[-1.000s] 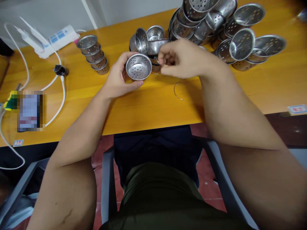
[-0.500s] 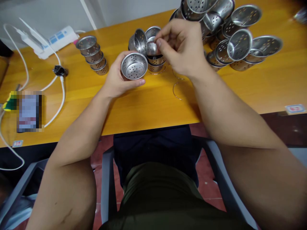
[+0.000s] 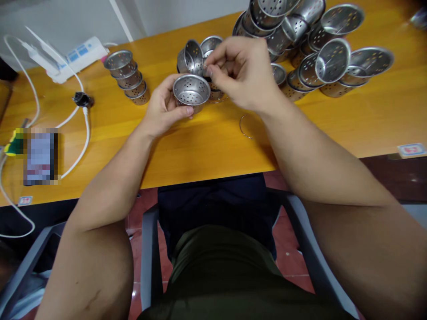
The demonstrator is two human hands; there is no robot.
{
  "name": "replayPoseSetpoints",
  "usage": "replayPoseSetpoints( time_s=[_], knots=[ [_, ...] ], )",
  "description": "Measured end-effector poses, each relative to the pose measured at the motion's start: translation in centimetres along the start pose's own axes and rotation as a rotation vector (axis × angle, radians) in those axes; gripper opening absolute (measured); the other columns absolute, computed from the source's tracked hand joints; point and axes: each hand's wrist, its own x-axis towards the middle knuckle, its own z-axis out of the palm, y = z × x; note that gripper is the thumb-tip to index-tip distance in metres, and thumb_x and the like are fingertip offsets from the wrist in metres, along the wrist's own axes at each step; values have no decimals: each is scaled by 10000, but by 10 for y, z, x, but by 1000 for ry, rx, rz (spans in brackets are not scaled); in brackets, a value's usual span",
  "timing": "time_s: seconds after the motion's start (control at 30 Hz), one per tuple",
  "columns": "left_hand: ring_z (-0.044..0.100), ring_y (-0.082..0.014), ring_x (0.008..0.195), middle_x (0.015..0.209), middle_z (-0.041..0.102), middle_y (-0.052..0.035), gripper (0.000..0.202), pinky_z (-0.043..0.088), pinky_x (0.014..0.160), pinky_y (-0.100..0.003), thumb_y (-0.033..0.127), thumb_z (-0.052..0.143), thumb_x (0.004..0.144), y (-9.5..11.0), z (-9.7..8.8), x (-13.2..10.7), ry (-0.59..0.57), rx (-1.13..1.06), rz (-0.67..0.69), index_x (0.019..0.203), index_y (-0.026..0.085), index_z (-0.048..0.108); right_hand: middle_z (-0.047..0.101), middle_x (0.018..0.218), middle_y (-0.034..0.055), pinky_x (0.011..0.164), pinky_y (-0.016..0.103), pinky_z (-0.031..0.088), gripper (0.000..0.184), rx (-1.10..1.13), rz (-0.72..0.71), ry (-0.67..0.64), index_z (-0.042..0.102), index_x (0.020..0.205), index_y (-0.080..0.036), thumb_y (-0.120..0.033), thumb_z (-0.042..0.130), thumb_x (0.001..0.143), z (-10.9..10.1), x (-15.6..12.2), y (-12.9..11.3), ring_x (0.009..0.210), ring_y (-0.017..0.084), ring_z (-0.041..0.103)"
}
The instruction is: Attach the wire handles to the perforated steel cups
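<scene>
A small perforated metal cup (image 3: 192, 92) is in my left hand (image 3: 163, 107), thumb on its near side and fingers around its left. Its mouth faces up and tilts toward me. Just above and right of its rim, my right hand (image 3: 243, 71) has thumb and forefinger pinched together. Whatever lies between those fingertips is too small to make out. Behind the held cup, another perforated cup (image 3: 191, 57) leans on its side beside one more cup (image 3: 211, 44), partly hidden by my right hand. A thin curved wire (image 3: 244, 127) lies on the table below my right wrist.
A stack of several perforated cups (image 3: 127, 76) stands at left. Many more cups (image 3: 333, 62) are piled at the back right. A white power strip (image 3: 83, 58), cables, a black plug (image 3: 83, 99) and a blurred phone-like item (image 3: 40, 156) occupy the table's left side.
My right hand has moved left and slightly down, closer to the held cup. My left hand has shifted that cup a little to the right and tipped it more toward me.
</scene>
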Motion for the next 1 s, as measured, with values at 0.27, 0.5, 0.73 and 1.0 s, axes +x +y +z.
replayPoseSetpoints(
  time_s=[0.27, 0.5, 0.73, 1.0],
  knots=[
    [878, -466, 1431, 1546, 849, -160, 1150, 777, 1241, -645, 1056, 1141, 757, 6, 6, -1, -1, -38, 21, 1623, 380, 799, 783, 805, -29, 625, 333, 419, 321, -75, 58, -107, 913, 961, -249, 58, 832, 911, -3, -5, -13, 657, 151, 606],
    [875, -447, 1409, 1559, 873, -112, 1115, 783, 1225, -653, 963, 1226, 727, 16, 2, 2, -35, -64, -24, 1596, 387, 832, 737, 832, -35, 675, 267, 411, 401, -123, 55, -156, 919, 1024, -144, 233, 792, 970, -2, -6, -26, 715, 118, 590],
    [866, -455, 1436, 1586, 853, -139, 1170, 758, 1243, -662, 1021, 1160, 749, 20, 10, -2, -36, -35, -37, 1635, 351, 795, 690, 785, -76, 660, 321, 401, 459, -228, 169, -177, 839, 911, -229, 229, 811, 911, 1, -3, -35, 692, 142, 566],
    [803, -423, 1268, 1493, 824, -79, 1469, 709, 1112, -642, 1137, 1198, 490, -7, 20, 0, 112, 252, 108, 1668, 425, 684, 554, 709, -135, 666, 351, 312, 532, -143, 288, -39, 775, 1034, -248, 223, 689, 801, 30, -4, -49, 656, 171, 448]
  ],
)
